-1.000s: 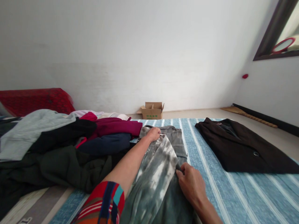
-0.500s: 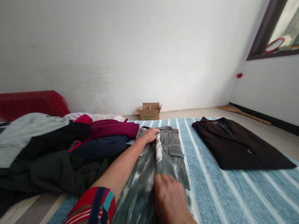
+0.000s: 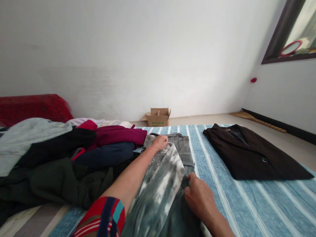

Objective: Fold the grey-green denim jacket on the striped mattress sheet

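Both hands' fingers pinch the grey trousers [image 3: 170, 174]: left hand [image 3: 160, 142] far end, right hand [image 3: 198, 196] near edge.

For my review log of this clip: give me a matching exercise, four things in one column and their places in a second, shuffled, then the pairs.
Things:
1. grey trousers
2. dark jacket
3. cardboard box
4. clothes pile

Places:
A. on the floor by the far wall
B. heaped at the left of the bed
C. under both hands, mid-bed
D. laid flat at the right of the striped sheet

Pairs: 1-C, 2-D, 3-A, 4-B
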The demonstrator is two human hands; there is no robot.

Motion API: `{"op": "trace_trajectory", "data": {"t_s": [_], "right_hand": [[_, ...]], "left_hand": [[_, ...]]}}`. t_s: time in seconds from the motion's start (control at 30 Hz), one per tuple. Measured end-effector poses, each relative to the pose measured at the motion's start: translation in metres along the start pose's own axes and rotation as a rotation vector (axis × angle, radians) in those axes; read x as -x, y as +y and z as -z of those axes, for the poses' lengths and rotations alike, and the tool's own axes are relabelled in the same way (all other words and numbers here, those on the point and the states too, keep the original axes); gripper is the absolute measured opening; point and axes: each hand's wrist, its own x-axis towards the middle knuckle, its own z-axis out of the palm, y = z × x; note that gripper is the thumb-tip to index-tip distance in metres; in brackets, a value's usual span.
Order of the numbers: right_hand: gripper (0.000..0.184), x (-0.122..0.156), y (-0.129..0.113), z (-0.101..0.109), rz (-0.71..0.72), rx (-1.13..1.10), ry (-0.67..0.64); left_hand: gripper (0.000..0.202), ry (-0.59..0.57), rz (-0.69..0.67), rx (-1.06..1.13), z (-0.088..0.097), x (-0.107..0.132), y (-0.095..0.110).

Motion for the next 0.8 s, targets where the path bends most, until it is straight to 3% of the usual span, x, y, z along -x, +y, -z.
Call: {"op": "trace_trajectory", "data": {"t_s": [0.6, 0.8], "right_hand": [[0.036, -0.005, 0.007, -0.002, 0.014, 0.003, -0.051], [0.039, -0.010, 0.018, 0.000, 0.023, 0.067, -0.039]], "left_hand": [[0.019, -0.021, -0.028, -0.167, 0.007, 0.006, 0.012], [0.035, -0.078, -0.095, -0.145, 0.023, 0.033, 0.017]]}}
